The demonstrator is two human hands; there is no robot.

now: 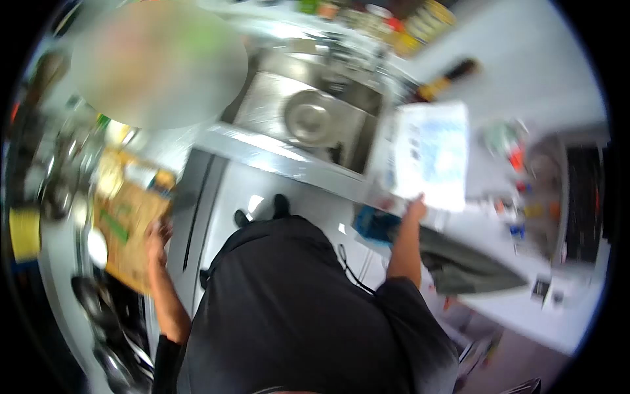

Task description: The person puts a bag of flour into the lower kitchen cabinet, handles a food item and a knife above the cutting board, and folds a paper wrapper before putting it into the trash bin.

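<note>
My right hand (pixel 416 209) is closed on the lower edge of a white printed sheet or bag (pixel 430 154), which is blurred. At the left, my left hand (pixel 157 235) is near the right edge of a wooden cutting board (pixel 139 213); motion blur hides its fingers. On the board lie a green vegetable piece (pixel 114 226) and, at its top, a pale round item (pixel 109 175). A small white dish (pixel 97 247) sits at the board's left edge.
A steel sink (pixel 262 98) with a metal bowl (pixel 308 118) lies ahead. Dark pans (pixel 98 302) are at lower left. A grey cloth (pixel 462 262) hangs near my right arm. A yellow can (pixel 426 26) and a dark-handled tool (pixel 453 75) are at upper right.
</note>
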